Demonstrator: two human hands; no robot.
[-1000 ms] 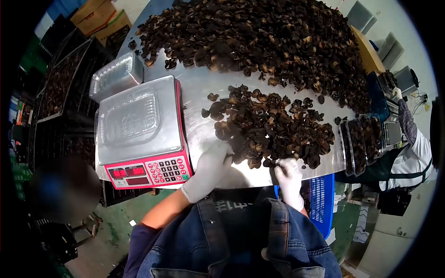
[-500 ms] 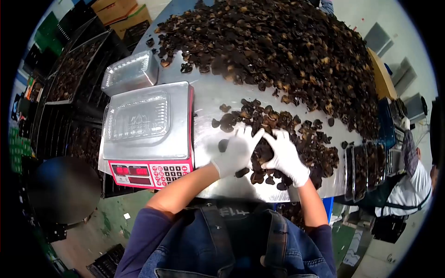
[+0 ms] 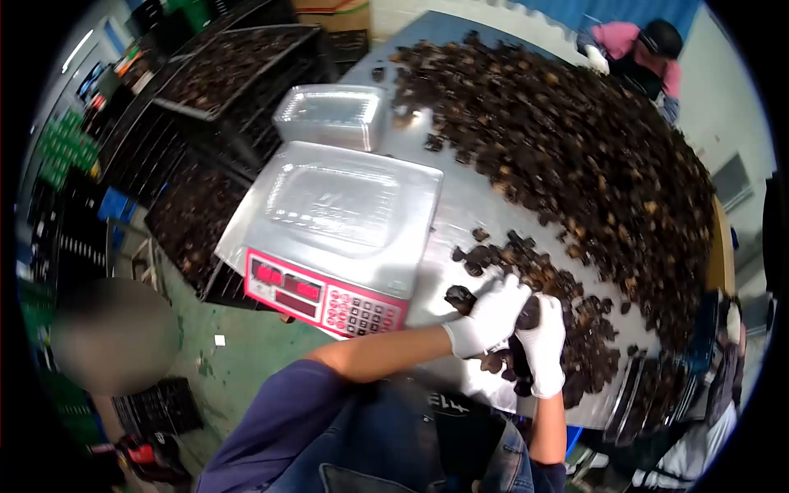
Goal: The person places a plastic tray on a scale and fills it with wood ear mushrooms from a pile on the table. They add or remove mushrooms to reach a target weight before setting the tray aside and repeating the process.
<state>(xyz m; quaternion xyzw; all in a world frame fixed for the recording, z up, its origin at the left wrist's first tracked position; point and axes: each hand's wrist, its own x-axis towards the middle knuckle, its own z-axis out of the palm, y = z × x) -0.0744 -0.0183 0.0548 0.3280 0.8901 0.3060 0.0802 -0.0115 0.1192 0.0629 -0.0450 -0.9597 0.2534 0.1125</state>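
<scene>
My left hand, in a white glove, has its fingers curled at the edge of a small heap of dark mushroom-like pieces on the metal table. What its fingers hold is hidden. Right beside it, my gloved right hand is closed round a dark piece. A clear plastic tray lies on the red and silver scale to the left of both hands. Behind the scale stands a stack of clear trays.
A large pile of dark pieces covers the table's far side. Filled clear trays stand at the right edge. Black crates are at the left. A person in pink is at the far end, another at the right.
The view has turned, so scale and table appear shifted right. My hands were spread over the small heap; now their fingers are curled, and a dark piece is in my right hand.
</scene>
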